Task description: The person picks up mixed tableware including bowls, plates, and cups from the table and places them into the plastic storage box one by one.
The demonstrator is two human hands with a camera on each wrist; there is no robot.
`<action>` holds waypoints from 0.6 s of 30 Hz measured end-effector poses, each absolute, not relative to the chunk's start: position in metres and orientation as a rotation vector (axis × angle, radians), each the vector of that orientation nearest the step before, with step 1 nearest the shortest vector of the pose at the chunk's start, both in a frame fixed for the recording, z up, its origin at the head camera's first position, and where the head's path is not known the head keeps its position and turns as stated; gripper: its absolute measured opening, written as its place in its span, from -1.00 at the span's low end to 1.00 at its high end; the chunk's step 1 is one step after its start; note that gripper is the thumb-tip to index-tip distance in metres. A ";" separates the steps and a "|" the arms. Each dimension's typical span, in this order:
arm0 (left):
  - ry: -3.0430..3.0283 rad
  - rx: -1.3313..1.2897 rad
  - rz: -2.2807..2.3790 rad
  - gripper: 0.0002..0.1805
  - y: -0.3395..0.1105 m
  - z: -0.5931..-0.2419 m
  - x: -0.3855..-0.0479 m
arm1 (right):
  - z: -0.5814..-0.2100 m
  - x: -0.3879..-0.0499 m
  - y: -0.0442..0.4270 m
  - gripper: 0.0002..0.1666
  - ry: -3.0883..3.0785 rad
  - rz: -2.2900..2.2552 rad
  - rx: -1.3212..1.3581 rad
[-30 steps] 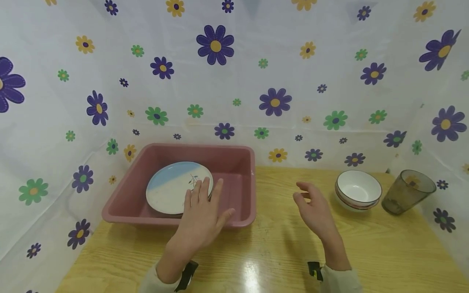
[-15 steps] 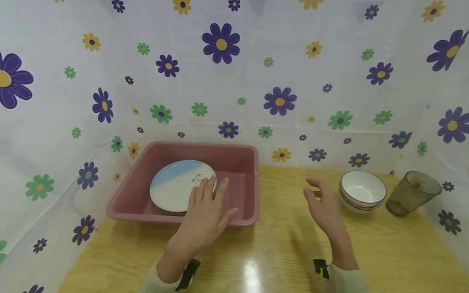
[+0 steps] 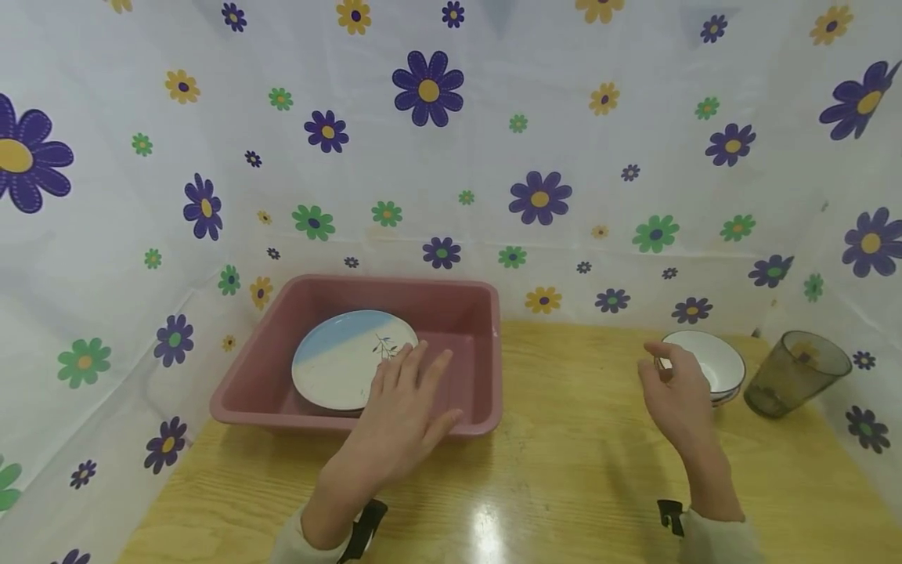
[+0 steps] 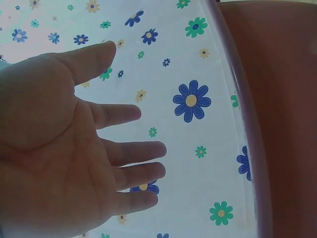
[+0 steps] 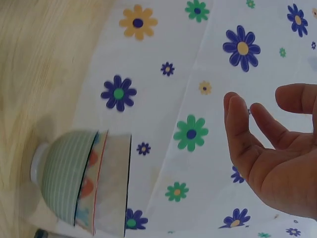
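My left hand (image 3: 395, 427) hovers with spread, straight fingers over the near edge of a pink plastic tub (image 3: 461, 427); its palm is bare in the left wrist view. Inside the tub lies a round plate (image 3: 345, 364), white with a blue band and a small leaf sprig, partly behind my fingertips. My right hand (image 3: 680, 399) is held in the air by a stack of bowls (image 3: 719, 360), hiding part of it, its fingers loosely bent and holding nothing. In the right wrist view the nested bowls (image 5: 91, 181) show green stripes, a patterned one and a pale top one.
A tinted clear glass tumbler (image 3: 796, 376) stands right of the bowls, close to the side curtain. Flower-printed white sheeting (image 3: 479, 141) encloses the wooden table (image 3: 557, 454) at the back and both sides.
My right hand has moved right, to the bowls, and now covers part of them. The left hand stays nearly where it was over the tub. The view has shifted slightly.
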State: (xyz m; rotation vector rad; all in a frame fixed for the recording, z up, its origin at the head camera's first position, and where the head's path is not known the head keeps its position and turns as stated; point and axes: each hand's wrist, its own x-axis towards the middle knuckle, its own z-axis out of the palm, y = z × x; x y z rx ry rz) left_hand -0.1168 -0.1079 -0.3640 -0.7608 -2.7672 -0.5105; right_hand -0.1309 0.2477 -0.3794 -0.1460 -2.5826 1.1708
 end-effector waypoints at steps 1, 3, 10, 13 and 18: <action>-2.766 -0.766 -0.509 -0.26 -0.108 -0.364 -0.117 | -0.380 -0.131 0.252 -0.45 -2.584 1.150 -0.150; -2.763 -0.773 -0.507 -0.26 -0.107 -0.364 -0.116 | -0.381 -0.131 0.262 -0.46 -2.584 1.096 -0.150; -2.749 -0.785 -0.487 -0.28 -0.110 -0.365 -0.117 | -0.381 -0.135 0.297 -0.42 -2.670 0.963 -0.206; -2.740 -0.790 -0.484 -0.28 -0.112 -0.366 -0.118 | -0.382 -0.134 0.309 -0.39 -2.723 0.936 -0.279; -2.766 -0.789 -0.509 -0.28 -0.110 -0.366 -0.118 | -0.384 -0.134 0.328 -0.31 -2.778 0.930 -0.411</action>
